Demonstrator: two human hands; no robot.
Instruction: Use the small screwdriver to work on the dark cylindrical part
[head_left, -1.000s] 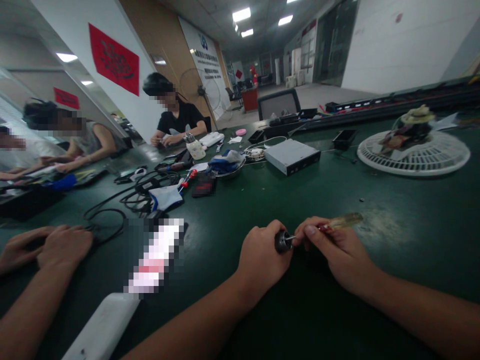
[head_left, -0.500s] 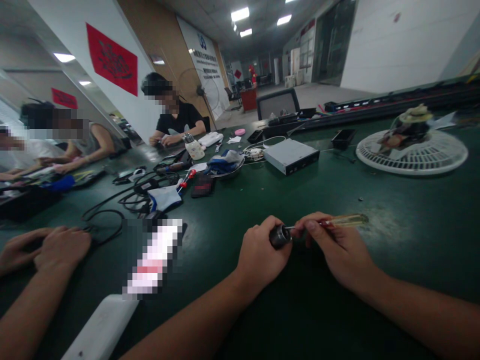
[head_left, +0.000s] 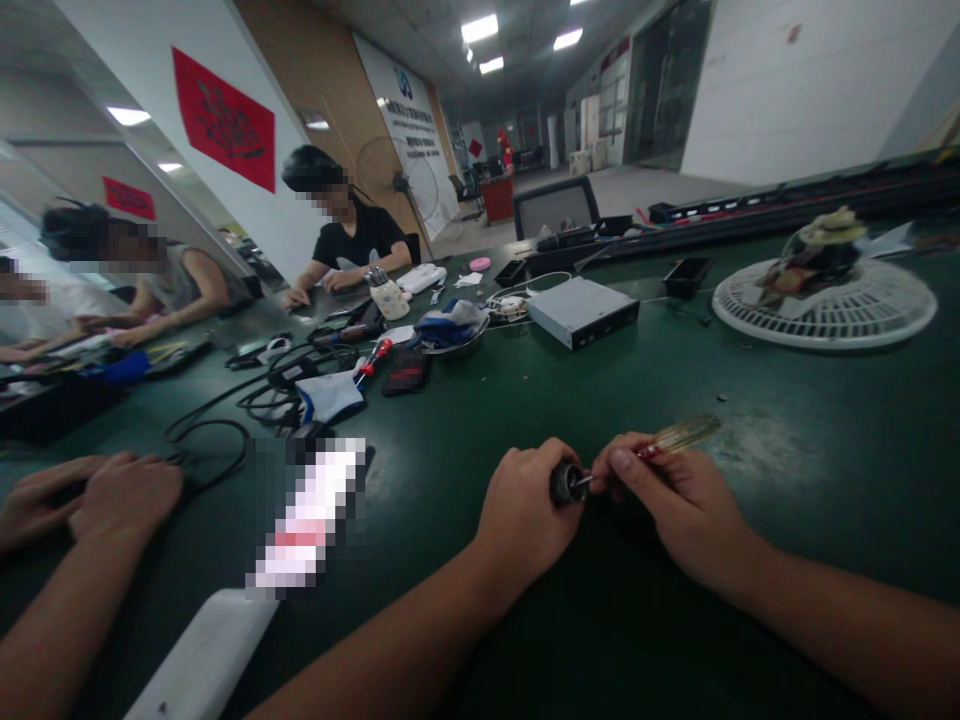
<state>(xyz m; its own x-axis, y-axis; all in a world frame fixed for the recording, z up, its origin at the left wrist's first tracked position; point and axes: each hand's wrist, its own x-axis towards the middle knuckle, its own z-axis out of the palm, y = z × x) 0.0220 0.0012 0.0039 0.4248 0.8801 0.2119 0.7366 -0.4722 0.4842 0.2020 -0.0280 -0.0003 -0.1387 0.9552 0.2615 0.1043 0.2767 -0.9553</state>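
My left hand (head_left: 525, 510) is wrapped round a dark cylindrical part (head_left: 568, 484), whose open round end faces right. Most of that part is hidden by my fingers. My right hand (head_left: 667, 490) grips a screwdriver (head_left: 682, 436) with a clear yellowish handle and a red section near the shank. The thin metal shank points left, and its tip reaches into the open end of the cylinder. Both hands are just above the green table (head_left: 465, 430), close together.
A white fan grille (head_left: 825, 305) lies at the right, a disc drive (head_left: 583, 310) at the back. Cables, a red-handled screwdriver (head_left: 375, 357) and a cloth glove (head_left: 330, 396) are at the left. Another person's hands (head_left: 127, 500) rest near a glowing phone (head_left: 311, 520).
The open end of the cylinder has turned more toward me. The screwdriver has tilted, its handle shifting slightly left and its shank sitting lower at the opening. A person across the table moved their hands.
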